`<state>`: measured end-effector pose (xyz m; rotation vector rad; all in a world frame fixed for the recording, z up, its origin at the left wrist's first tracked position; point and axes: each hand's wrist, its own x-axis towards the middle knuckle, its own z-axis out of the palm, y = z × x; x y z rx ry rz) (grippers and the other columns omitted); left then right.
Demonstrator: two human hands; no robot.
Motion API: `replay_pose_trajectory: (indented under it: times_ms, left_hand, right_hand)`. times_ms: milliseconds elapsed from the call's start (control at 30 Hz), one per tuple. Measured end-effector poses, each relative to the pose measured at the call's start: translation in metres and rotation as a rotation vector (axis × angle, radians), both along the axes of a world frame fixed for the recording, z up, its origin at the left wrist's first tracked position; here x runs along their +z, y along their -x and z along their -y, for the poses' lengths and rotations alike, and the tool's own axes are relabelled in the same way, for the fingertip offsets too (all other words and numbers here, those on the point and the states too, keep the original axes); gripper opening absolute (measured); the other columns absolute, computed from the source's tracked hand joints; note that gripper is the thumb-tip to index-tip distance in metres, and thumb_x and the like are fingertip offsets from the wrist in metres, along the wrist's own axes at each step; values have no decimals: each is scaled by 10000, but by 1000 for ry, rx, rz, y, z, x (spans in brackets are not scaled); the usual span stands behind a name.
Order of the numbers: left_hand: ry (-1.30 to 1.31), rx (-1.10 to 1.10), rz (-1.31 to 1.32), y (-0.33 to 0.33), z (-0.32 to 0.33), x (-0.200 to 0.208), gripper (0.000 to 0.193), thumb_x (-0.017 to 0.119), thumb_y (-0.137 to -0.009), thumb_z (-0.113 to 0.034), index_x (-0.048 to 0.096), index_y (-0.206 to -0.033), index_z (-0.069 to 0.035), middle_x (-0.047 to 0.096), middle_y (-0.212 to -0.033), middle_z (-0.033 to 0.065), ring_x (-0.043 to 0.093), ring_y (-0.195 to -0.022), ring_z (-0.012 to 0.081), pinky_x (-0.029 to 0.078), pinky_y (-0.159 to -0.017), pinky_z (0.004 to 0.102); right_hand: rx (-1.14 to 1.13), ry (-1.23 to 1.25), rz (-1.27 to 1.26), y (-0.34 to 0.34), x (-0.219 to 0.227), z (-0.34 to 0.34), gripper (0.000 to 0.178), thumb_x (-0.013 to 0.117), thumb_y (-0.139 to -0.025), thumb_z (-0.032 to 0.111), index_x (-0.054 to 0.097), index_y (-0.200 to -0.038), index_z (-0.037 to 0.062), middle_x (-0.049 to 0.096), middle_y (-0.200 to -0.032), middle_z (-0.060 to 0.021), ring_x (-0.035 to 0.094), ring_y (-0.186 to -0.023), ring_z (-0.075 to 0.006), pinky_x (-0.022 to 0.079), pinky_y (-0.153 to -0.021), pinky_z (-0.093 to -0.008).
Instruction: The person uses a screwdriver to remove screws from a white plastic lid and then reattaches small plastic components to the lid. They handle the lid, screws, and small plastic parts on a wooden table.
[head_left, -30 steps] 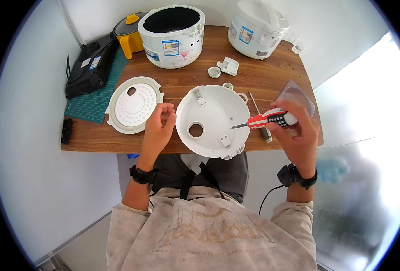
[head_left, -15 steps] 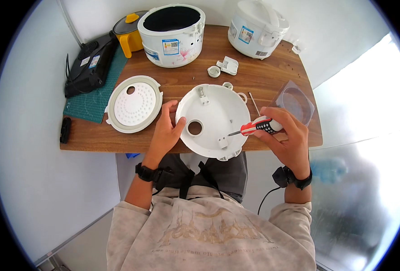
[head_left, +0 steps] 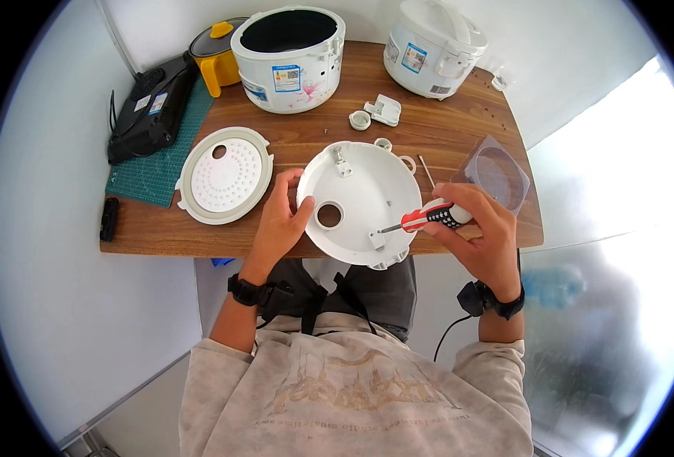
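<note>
A round white rice cooker lid shell [head_left: 363, 194], hollow side up, lies at the table's front edge. My left hand [head_left: 280, 217] grips its left rim, thumb on the inside. In my right hand [head_left: 485, 236] is a screwdriver [head_left: 437, 215] with a red, white and black star-patterned handle. Its tip meets, or hovers just over, a small white bracket [head_left: 376, 240] inside the shell, near its front right. Another bracket [head_left: 343, 164] sits near the shell's back edge. To the left lies a round inner lid plate [head_left: 226, 175] with dimples and one hole.
Behind stand an open cooker body [head_left: 287, 76], a closed rice cooker [head_left: 436, 53] and a yellow pot [head_left: 215, 65]. Small white parts [head_left: 383, 110] and a thin rod [head_left: 426, 171] lie beyond the shell. A clear plastic box [head_left: 495, 175] is at right; a black case [head_left: 154, 114] rests on a green mat [head_left: 143, 179].
My right hand has shifted slightly left, bringing the screwdriver tip to the small bracket. My left hand has kept its hold on the shell.
</note>
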<state>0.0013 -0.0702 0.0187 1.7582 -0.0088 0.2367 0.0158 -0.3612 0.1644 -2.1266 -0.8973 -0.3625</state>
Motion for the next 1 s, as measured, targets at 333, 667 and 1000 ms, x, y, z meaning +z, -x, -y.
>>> replay_pose_trajectory:
  times_ms: [333, 667, 1000]
  left_hand:
    - [2, 4, -7, -1, 0, -2, 470, 628, -931, -100, 432, -1350, -12, 595, -1237, 165, 618, -986, 191, 520, -786, 309]
    - [-24, 9, -55, 0, 1, -10, 519, 530, -911, -65, 400, -1410, -4, 604, -1218, 161, 614, -1073, 179, 513, -887, 303]
    - [334, -49, -316, -3, 5, -14, 380, 473, -909, -102, 525, -1271, 3, 628, -1036, 91, 592, -878, 125, 485, -753, 268]
  right_hand:
    - [24, -3, -42, 0, 0, -5, 412, 834, -767, 60, 682, -1150, 52, 704, -1069, -92, 693, -808, -173, 587, -624, -266]
    - [77, 62, -55, -1, 1, -9, 420, 798, -776, 33, 678, -1176, 69, 682, -1125, -94, 699, -841, -188, 598, -658, -275]
    - [99, 141, -72, 12, 14, -12, 555, 685, -760, -32, 630, -1295, 107, 640, -1247, -97, 716, -851, -214, 593, -672, -291]
